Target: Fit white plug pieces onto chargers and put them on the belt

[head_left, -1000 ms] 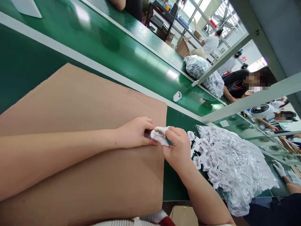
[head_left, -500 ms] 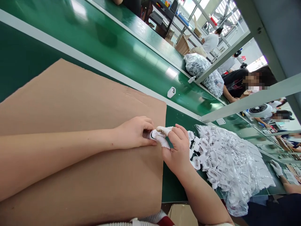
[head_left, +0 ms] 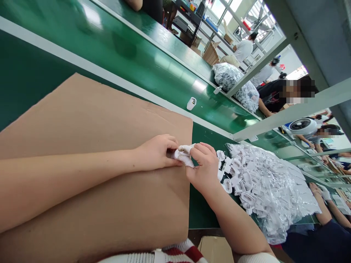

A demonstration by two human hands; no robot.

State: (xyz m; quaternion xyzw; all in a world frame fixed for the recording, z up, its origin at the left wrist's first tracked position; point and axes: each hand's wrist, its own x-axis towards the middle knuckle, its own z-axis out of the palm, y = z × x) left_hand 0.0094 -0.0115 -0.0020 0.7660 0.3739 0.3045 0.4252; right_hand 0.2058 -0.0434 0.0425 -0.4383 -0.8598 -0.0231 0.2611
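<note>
Just right of the centre of the frame, a small white plastic piece (head_left: pixel 174 155) sits between the two hands, over the right edge of a cardboard sheet (head_left: pixel 115 120). Most of it is hidden, so its shape is hard to make out. The left hand (head_left: pixel 157 153) grips it, fingers and thumb closed on either side. The right hand (head_left: pixel 204 166) meets its other end with two digits in white finger covers (head_left: pixel 187 148); white lies against white there, and I cannot tell whether these digits pinch the piece or only press on it. The cardboard sheet runs out of the frame at the left, and the left forearm hides a broad strip of it.

Three separate white parts can be counted farther up: a hollow white housing (head_left: pixel 191 103) on the green conveyor belt (head_left: pixel 123 51), one at the belt's far edge (head_left: pixel 218 90), and one partly covered by a metal bar (head_left: pixel 290 111). Two clear plastic bags show, a large one (head_left: pixel 279 190) at lower right and another (head_left: pixel 236 86) at upper right, cut across by framework; their contents overlap too much to count. One cardboard box (head_left: pixel 216 250) is cropped by the bottom edge. At far right, one co-worker's gloved hand (head_left: pixel 324 191) is partly hidden.
</note>
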